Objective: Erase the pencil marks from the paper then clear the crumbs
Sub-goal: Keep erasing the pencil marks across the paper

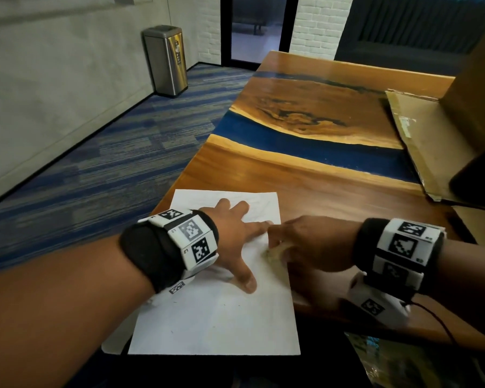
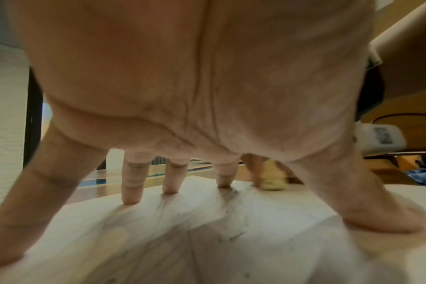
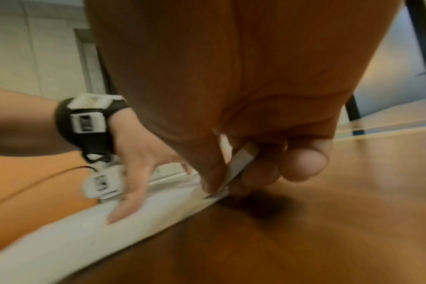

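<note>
A white sheet of paper [image 1: 216, 317] lies at the near left corner of the wooden table [image 1: 305, 175]. My left hand [image 1: 235, 236] presses flat on it with fingers spread straight. In the left wrist view its fingertips [image 2: 131, 199] rest on the paper [image 2: 207, 240] among faint pencil marks and dark crumbs [image 2: 234, 236]. My right hand [image 1: 305, 242] pinches a pale yellowish eraser [image 1: 275, 253] and holds it down on the paper's right edge. In the right wrist view the eraser [image 3: 241, 165] sits between thumb and fingers, its tip on the paper [image 3: 85, 230].
Flattened cardboard [image 1: 420, 141] and a brown box [image 1: 476, 88] lie at the table's right side, with a dark object [image 1: 476, 180] on them. A steel bin [image 1: 167, 60] stands on the blue carpet far left. The paper's near end overhangs the table edge.
</note>
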